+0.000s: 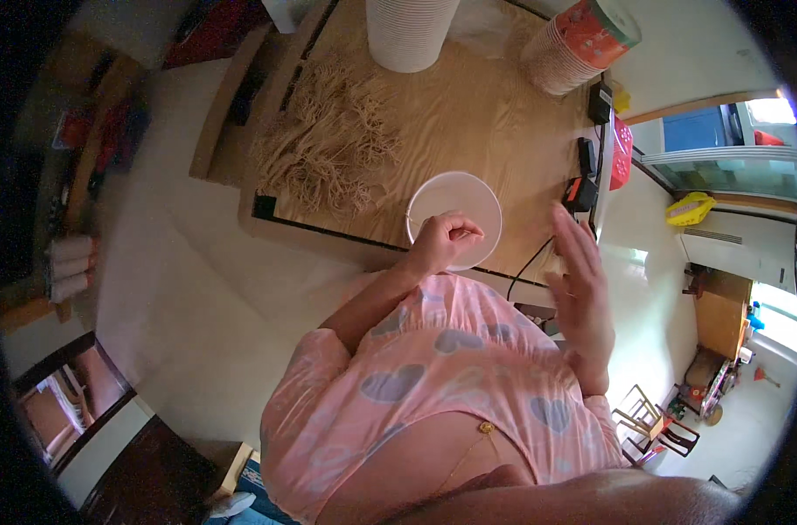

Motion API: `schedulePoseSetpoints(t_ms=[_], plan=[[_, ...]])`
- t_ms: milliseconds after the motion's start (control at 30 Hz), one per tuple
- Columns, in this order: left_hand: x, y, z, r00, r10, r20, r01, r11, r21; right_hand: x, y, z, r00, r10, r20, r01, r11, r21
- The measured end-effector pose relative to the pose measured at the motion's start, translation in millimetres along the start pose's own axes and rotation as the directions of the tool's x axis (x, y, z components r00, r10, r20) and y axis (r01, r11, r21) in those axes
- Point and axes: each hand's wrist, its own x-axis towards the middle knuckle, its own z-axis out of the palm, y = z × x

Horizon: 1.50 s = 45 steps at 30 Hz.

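Observation:
A round white tub (456, 199) stands at the near edge of the wooden table, its open mouth facing up. My left hand (440, 243) is over the tub's near side, fingers curled into a pinch; whatever they hold, if anything, is too small to make out. Off to the right, my right hand (580, 284) is raised beside the table's edge. It is blurred by motion, with its fingers stretched out and nothing visible in them. On the table's left lies a loose heap of tan, string-like strands (333, 144).
Toward the back of the table (468, 114) stand a stack of white tubs (409, 35) and a stack of red printed tubs (578, 48). Black power adapters (585, 157) and a cable (528, 264) lie along the right edge. A wooden chair (643, 416) stands farther right.

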Motion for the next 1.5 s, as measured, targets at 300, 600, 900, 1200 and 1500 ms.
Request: schedulePoseSetpoints(t_ms=[300, 600, 900, 1200, 1500], plan=[[13.9, -19.6, 2.7, 0.999, -0.023, -0.023, 0.023, 1.0, 0.016, 19.3, 63.1, 45.1, 0.925, 0.371, -0.086, -0.311, 0.868, 0.388], [41.2, -45.3, 23.9, 0.999, -0.018, 0.033, 0.007, 0.951, 0.31, 15.0, 143.0, 208.2, 0.798, 0.602, -0.022, -0.182, 0.277, 0.943], [47.8, -49.4, 22.3, 0.999, -0.037, -0.036, 0.041, 0.99, 0.137, 23.4, 97.3, 189.7, 0.763, 0.645, -0.037, -0.146, 0.228, 0.963], [16.7, 120.9, -57.2, 0.905, 0.324, -0.275, -0.377, 0.91, -0.172, 55.9, 82.6, 111.7, 0.798, 0.582, -0.159, -0.09, 0.375, 0.923], [1.6, 231.1, -85.9, 0.544, 0.737, -0.4, -0.838, 0.457, -0.296, 104.7, 46.9, -57.2, 0.522, 0.306, -0.796, 0.353, 0.773, 0.528]])
